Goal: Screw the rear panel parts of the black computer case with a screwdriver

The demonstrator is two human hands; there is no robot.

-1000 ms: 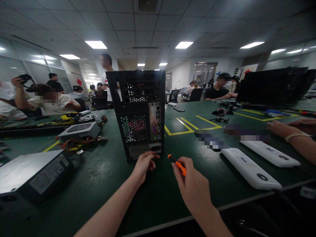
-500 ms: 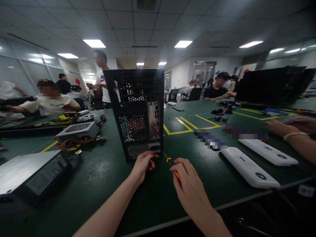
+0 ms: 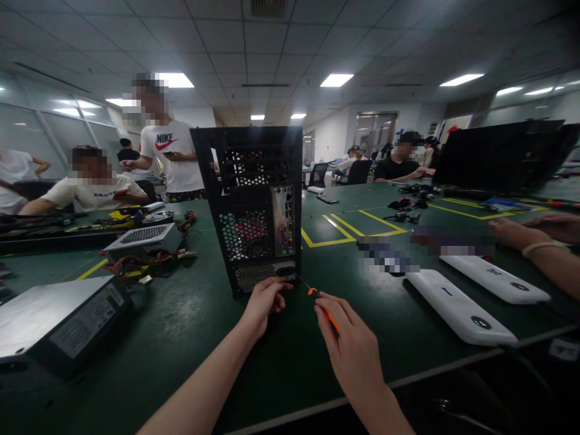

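Head view, lower centre of the frame: your right hand [image 3: 351,344] is closed around an orange-handled screwdriver [image 3: 322,305], fingers wrapped on the grip, forearm coming in from the bottom right with the wrist bent slightly inward. The thin shaft slants up and left, and its tip sits at the bottom right corner of the black computer case [image 3: 254,208], which stands upright on the green table [image 3: 181,326] at mid-frame.

Your left hand [image 3: 265,300] lies just left of the tip, fingers curled and pinched against the lower edge of the case's rear panel; whether they hold a screw, I cannot tell. That forearm runs in from the bottom left.

By the look of it, you are working a screw at that lower rear corner. The next move calls for keeping the tip seated and in line with the screw while the left hand steadies the case.

Farther out, a grey power supply [image 3: 58,320] lies at the left edge, and two white oblong devices [image 3: 457,308] lie right of centre. Another person's forearm [image 3: 544,254] rests at the far right.
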